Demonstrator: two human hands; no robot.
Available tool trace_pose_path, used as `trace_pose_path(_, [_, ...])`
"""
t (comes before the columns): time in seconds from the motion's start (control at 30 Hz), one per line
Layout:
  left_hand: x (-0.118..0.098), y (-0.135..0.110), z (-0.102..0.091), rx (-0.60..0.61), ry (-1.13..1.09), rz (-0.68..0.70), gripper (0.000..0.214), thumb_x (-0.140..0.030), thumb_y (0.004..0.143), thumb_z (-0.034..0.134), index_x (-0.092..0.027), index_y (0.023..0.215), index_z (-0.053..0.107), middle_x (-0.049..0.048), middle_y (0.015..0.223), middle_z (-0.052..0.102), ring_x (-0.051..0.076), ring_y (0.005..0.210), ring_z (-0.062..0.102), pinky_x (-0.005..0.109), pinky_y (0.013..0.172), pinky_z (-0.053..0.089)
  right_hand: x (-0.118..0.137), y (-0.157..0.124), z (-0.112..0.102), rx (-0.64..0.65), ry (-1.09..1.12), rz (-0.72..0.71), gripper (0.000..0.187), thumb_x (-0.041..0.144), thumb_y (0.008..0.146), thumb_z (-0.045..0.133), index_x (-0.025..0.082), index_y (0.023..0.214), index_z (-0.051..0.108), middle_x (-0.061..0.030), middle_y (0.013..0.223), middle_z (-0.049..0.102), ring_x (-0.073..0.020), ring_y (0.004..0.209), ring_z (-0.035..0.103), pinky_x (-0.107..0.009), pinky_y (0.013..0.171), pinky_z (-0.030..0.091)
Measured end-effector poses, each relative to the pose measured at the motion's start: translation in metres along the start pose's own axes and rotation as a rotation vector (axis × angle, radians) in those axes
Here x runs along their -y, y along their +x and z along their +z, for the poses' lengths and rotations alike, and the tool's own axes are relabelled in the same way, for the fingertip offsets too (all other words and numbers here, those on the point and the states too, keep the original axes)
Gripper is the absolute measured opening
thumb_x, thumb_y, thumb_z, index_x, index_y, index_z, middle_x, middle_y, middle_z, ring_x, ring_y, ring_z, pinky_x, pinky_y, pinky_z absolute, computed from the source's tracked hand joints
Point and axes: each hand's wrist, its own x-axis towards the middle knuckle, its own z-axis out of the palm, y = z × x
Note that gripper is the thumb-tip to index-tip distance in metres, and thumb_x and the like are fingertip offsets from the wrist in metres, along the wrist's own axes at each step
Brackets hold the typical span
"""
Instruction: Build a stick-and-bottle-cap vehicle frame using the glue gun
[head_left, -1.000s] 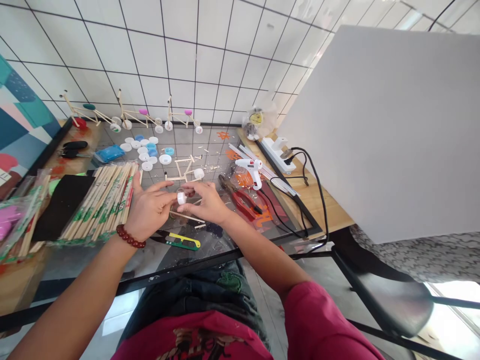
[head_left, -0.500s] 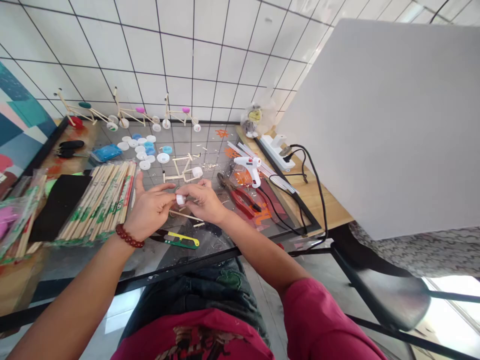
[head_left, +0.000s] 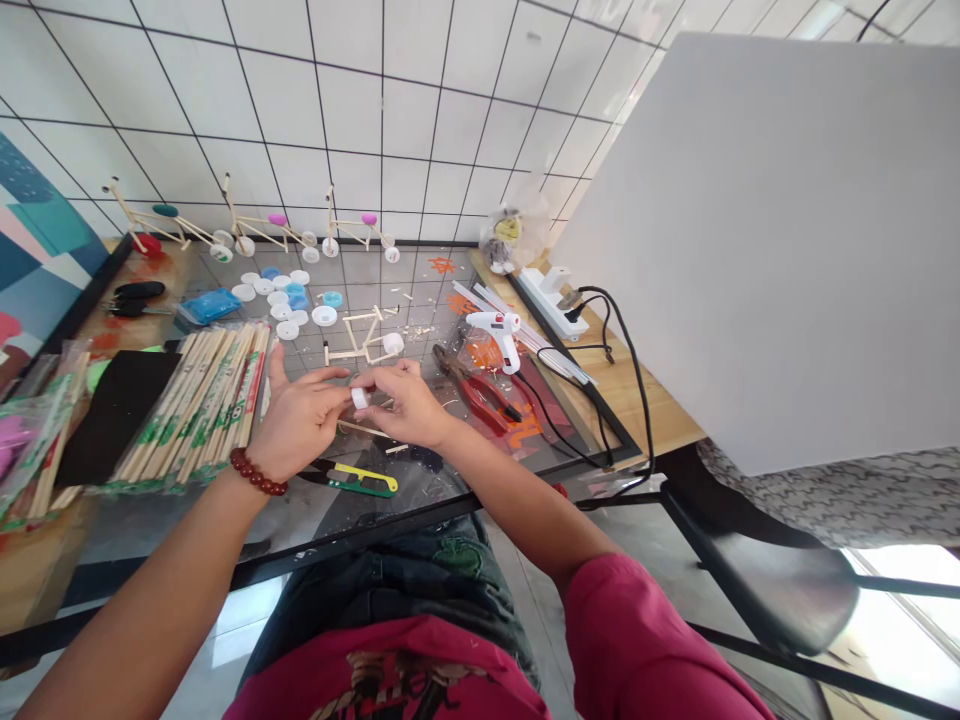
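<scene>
Between the fingertips of both hands is a white bottle cap [head_left: 361, 398]. My left hand [head_left: 296, 420] presses its fingertips to the cap's left side, thumb sticking up. My right hand [head_left: 409, 405] pinches it from the right, fingers curled. Just beyond the hands lies a small frame of wooden sticks [head_left: 365, 335] with a white cap [head_left: 392, 344] attached. Loose white and blue bottle caps [head_left: 282, 311] are scattered farther back on the left. Thread snips [head_left: 355, 480] with yellow and green handles lie near my left wrist.
Bagged chopsticks [head_left: 199, 405] lie at left beside a black sheet [head_left: 116, 415]. Red-handled pliers [head_left: 480, 393], a white glue gun [head_left: 499, 335], glue sticks [head_left: 536, 340] and a power strip [head_left: 553, 300] are at right. Three stick tricycles [head_left: 259, 232] stand by the wall. A grey-white panel [head_left: 750, 250] rises at right.
The view has shifted very slightly. Both hands keep hold of the bottle cap in about the same place, with little visible difference.
</scene>
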Motion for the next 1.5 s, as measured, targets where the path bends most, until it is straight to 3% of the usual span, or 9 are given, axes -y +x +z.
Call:
trace_pose_path(0.17, [0.002, 0.0, 0.002, -0.003, -0.02, -0.007, 0.033, -0.011, 0.09, 0.045, -0.026, 0.068, 0.064, -0.003, 0.082, 0.08, 0.028, 0.111, 0.072, 0.069, 0.122, -0.005, 0.001, -0.001, 0.0, 0.029, 0.006, -0.006, 0.02, 0.02, 0.085, 0.067, 0.02, 0.103, 0.06, -0.0033, 0.109, 0.074, -0.021, 0.105, 0.066, -0.037, 0.098, 0.026])
trace_pose_path(0.57, [0.001, 0.0, 0.002, 0.035, -0.029, -0.049, 0.034, -0.016, 0.092, 0.046, -0.027, 0.069, 0.068, -0.0004, 0.084, 0.081, 0.028, 0.113, 0.072, 0.067, 0.123, -0.005, -0.005, 0.0, 0.007, 0.027, -0.01, -0.039, 0.027, 0.009, 0.078, 0.059, 0.02, 0.103, 0.059, -0.0058, 0.116, 0.072, -0.0223, 0.11, 0.065, -0.038, 0.099, 0.027])
trace_pose_path(0.73, [0.005, -0.001, -0.009, -0.05, 0.021, -0.127, 0.023, -0.038, 0.096, 0.055, -0.031, 0.103, 0.075, 0.0033, 0.104, 0.081, 0.033, 0.128, 0.063, 0.065, 0.124, -0.005, -0.017, 0.001, 0.0, -0.053, 0.003, 0.144, 0.03, 0.019, 0.084, 0.066, 0.022, 0.113, 0.06, -0.004, 0.106, 0.073, -0.0233, 0.103, 0.066, -0.042, 0.105, 0.032])
trace_pose_path(0.83, [0.013, -0.002, -0.014, -0.061, 0.042, -0.199, 0.04, -0.047, 0.085, 0.07, -0.031, 0.122, 0.069, 0.0075, 0.123, 0.075, 0.037, 0.134, 0.056, 0.066, 0.124, -0.003, -0.03, 0.0, -0.008, -0.1, 0.052, 0.236, 0.032, 0.019, 0.081, 0.068, 0.023, 0.112, 0.06, -0.0014, 0.099, 0.071, -0.0218, 0.098, 0.066, -0.042, 0.104, 0.037])
trace_pose_path(0.93, [0.017, -0.002, -0.012, 0.0, 0.031, -0.276, 0.055, -0.045, 0.078, 0.077, -0.03, 0.129, 0.065, 0.0097, 0.131, 0.071, 0.039, 0.136, 0.054, 0.068, 0.124, 0.003, -0.04, 0.0, -0.014, -0.147, 0.182, 0.26, 0.029, 0.022, 0.079, 0.068, 0.023, 0.107, 0.06, -0.0002, 0.096, 0.068, -0.0197, 0.095, 0.064, -0.039, 0.1, 0.043])
trace_pose_path(1.1, [0.014, -0.001, 0.0, -0.053, -0.072, -0.339, 0.051, -0.04, 0.079, 0.077, -0.026, 0.126, 0.065, 0.0089, 0.122, 0.075, 0.034, 0.119, 0.066, 0.064, 0.124, 0.014, -0.039, -0.001, -0.014, -0.127, 0.431, 0.235, 0.028, 0.028, 0.08, 0.066, 0.023, 0.106, 0.056, -0.001, 0.099, 0.066, -0.0176, 0.096, 0.062, -0.035, 0.096, 0.047])
trace_pose_path(1.27, [0.01, 0.001, 0.003, -0.126, -0.162, -0.35, 0.036, -0.037, 0.079, 0.074, -0.025, 0.113, 0.072, 0.0046, 0.104, 0.08, 0.028, 0.101, 0.073, 0.052, 0.116, 0.039, -0.034, -0.002, -0.013, -0.066, 0.509, 0.275, 0.027, 0.029, 0.083, 0.066, 0.023, 0.107, 0.055, -0.0023, 0.103, 0.068, -0.0182, 0.102, 0.064, -0.034, 0.095, 0.049])
trace_pose_path(1.4, [0.01, 0.002, 0.002, -0.076, -0.196, -0.375, 0.028, -0.034, 0.08, 0.07, -0.025, 0.107, 0.074, 0.0027, 0.097, 0.081, 0.026, 0.09, 0.074, 0.053, 0.119, 0.033, -0.037, -0.002, -0.012, -0.059, 0.445, 0.266, 0.028, 0.028, 0.083, 0.065, 0.023, 0.108, 0.056, -0.0021, 0.102, 0.069, -0.0183, 0.1, 0.065, -0.034, 0.094, 0.048])
trace_pose_path(1.5, [0.011, 0.002, 0.002, -0.037, -0.17, -0.405, 0.025, -0.036, 0.079, 0.071, -0.025, 0.101, 0.075, 0.0046, 0.097, 0.081, 0.029, 0.095, 0.073, 0.055, 0.114, 0.037, -0.036, -0.002, -0.013, -0.069, 0.229, 0.251, 0.028, 0.025, 0.082, 0.068, 0.021, 0.108, 0.06, -0.002, 0.1, 0.07, -0.0195, 0.097, 0.065, -0.039, 0.1, 0.043])
